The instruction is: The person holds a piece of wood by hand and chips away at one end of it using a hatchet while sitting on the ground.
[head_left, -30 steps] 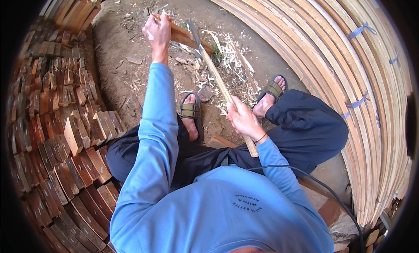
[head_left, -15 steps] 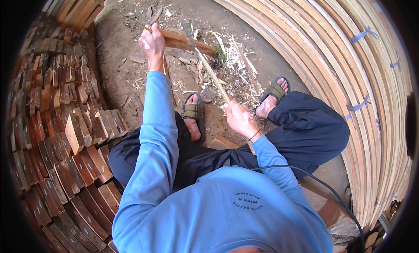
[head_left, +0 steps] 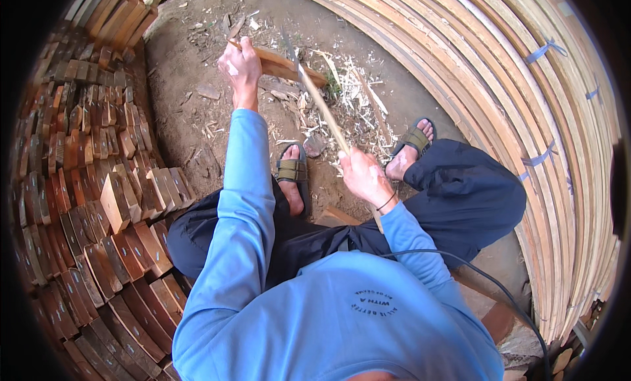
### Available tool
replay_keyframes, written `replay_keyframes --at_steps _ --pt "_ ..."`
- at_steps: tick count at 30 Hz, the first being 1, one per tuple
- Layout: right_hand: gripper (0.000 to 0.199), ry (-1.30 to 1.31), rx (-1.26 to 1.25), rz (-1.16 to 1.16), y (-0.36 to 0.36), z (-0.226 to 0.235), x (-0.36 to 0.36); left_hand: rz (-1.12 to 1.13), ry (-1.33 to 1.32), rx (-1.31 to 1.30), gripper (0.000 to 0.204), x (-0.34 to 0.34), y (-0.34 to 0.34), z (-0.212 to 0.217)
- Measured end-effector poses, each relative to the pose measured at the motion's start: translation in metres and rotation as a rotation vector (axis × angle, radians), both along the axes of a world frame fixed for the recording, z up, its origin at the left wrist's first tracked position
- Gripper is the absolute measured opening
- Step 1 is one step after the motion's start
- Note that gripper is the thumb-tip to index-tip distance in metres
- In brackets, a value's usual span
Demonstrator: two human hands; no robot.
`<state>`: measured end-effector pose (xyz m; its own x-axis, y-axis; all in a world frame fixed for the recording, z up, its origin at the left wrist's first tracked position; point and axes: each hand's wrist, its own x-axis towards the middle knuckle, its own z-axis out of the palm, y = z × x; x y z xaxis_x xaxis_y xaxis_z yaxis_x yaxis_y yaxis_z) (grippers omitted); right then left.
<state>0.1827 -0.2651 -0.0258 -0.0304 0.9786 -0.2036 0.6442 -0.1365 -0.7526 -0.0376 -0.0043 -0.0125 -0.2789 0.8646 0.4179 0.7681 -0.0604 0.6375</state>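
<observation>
1. left hand (head_left: 240, 67), left of the shavings pile (head_left: 358, 95), grips the end of the wood piece (head_left: 279, 63), which lies beside the pile.
2. right hand (head_left: 367, 177), below the pile, clasps the bladed tool (head_left: 323, 111).
3. left hand and wood piece have shifted slightly toward the pile, seemingly a minor repositioning.

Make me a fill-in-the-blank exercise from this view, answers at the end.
1. The left hand grips a piece of wood, the right hand a long-handled tool; higher in the picture is the ____ hand.
2. Short wooden blocks are stacked along the picture's left side, long boards along its ____ side.
3. Both sleeves are ____ in colour.
4. A thin dark band circles the wrist of the ____ hand.

Missing words: left; right; blue; right.
</observation>
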Motion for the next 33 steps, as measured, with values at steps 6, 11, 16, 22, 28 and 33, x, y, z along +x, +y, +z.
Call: replay_keyframes --at_steps 6,11,16,22,28,33 --pt "0.024 0.159 -0.013 -0.151 0.014 0.048 0.000 0.005 0.018 0.062 0.037 0.012 0.004 0.006" --pt "0.024 -0.028 0.015 0.039 0.005 -0.008 0.002 -0.019 -0.014 0.011 0.037 0.018 0.004 0.014" --pt "0.025 0.116 0.111 -0.134 0.028 0.078 0.006 0.011 0.062 0.057 0.038 0.005 0.004 0.000" --pt "0.027 -0.038 0.052 -0.060 -0.006 -0.021 0.000 0.000 0.034 0.060 0.037 0.016 0.005 0.003" --pt "0.036 -0.018 -0.111 0.027 0.004 0.033 0.010 0.004 0.044 0.060 0.036 0.024 0.003 0.009" --pt "0.037 0.113 -0.150 -0.059 -0.006 0.011 0.011 -0.004 0.010 0.062 0.035 0.045 -0.004 0.021"
